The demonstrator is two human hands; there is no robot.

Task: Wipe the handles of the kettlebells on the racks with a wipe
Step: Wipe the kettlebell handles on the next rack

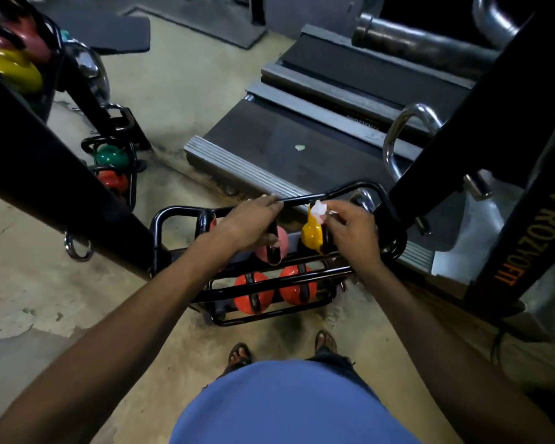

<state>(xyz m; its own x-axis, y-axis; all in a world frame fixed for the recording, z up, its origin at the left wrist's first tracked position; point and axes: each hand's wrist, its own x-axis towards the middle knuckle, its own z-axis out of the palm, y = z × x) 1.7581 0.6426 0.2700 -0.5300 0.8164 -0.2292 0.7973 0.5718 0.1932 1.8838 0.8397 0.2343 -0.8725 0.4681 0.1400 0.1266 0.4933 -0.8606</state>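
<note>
A low black kettlebell rack (186,216) stands on the floor in front of me. On its upper tier sit a pink kettlebell (281,243) and a yellow kettlebell (311,233); two orange kettlebells (250,298) lie on the lower tier. My left hand (247,224) rests on the rack's top bar above the pink kettlebell, fingers stretched along the bar. My right hand (353,229) pinches a small white wipe (318,209) against the top of the yellow kettlebell's handle.
A black machine post (61,181) slants across the left, and another labelled post (507,238) rises at right. A second rack (113,168) with green and red kettlebells stands at back left. A treadmill deck (302,136) lies behind the rack. My sandalled feet (239,354) are on bare concrete.
</note>
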